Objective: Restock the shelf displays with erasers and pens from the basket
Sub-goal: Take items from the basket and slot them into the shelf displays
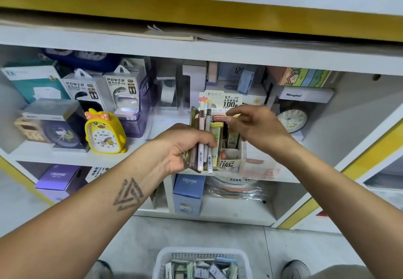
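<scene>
While the left hand (185, 145) grips an upright bundle of pens (204, 139) together with some flat packets, its fingers curled tight around the lot, the right hand (255, 126) hovers just at 2 o'clock of it with thumb and forefinger pinched on a small pinkish eraser (219, 117) above the bundle's top. Both hands sit at the picture's centre, in front of a cardboard display box (231, 147) printed with "0.7 HB 100", which stands on the middle shelf (65, 155). The pens, one pale pink and one grey-white, stand side by side with barcodes near their lower ends; a yellow-green packet (217, 141) lies against them on the 3 o'clock side, touching the display box.

At 6 o'clock, on the grey floor, a white plastic basket (202, 257) holds a jumble of small wrapped packets; whether they are erasers I cannot tell. A shoe shows on either side of it.

At 9 o'clock of the hands stands a yellow duck-shaped alarm clock (104, 132) with an orange bow, and beyond it, toward 10 o'clock, two boxes marked "POWER BANK" (102, 91). At 3 o'clock a round white clock (293, 119) sits beneath a box lettered "Henghui". On the shelf below, at 7 o'clock, lies a purple "CRUHRE" box (58, 177), and a blue one (188, 193) stands directly under the hands.
</scene>
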Available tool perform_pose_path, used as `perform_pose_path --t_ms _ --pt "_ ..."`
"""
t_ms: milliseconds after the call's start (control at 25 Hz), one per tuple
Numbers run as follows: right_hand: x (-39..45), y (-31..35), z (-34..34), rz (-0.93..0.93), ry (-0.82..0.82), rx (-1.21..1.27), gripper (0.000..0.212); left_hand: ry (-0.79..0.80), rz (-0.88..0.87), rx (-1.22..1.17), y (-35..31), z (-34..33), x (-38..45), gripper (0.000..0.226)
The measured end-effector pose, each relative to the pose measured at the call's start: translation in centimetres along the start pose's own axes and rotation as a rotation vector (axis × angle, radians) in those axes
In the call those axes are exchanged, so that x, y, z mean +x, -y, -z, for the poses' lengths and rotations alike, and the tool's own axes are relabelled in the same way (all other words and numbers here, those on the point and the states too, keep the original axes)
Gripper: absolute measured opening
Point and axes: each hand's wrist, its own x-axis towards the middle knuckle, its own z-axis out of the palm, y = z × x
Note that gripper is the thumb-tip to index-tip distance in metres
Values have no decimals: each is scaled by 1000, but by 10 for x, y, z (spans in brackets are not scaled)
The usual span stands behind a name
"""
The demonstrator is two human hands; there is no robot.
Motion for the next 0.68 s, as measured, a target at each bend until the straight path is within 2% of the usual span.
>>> perform_pose_path --t_ms 40,120,200,320,440,600,680 --pt "-1 4 -2 -91 71 151 17 13 -5 -7 1 -2 -1 33" --pt "-3 8 -4 -183 113 318 15 25 -9 -19 2 -5 0 40" --pt "-2 11 1 -192 49 400 13 -3 -4 -21 1 -4 2 45" --pt "3 11 19 -112 -151 439 14 -45 14 -77 1 1 3 27" --pt "6 4 31 13 -242 249 17 -89 23 -62 0 4 2 14" --pt "1 -9 18 152 -185 -246 17 -53 19 -63 1 2 1 9" --pt "-1 -12 11 216 -144 -336 17 -33 21 -59 1 1 1 9"
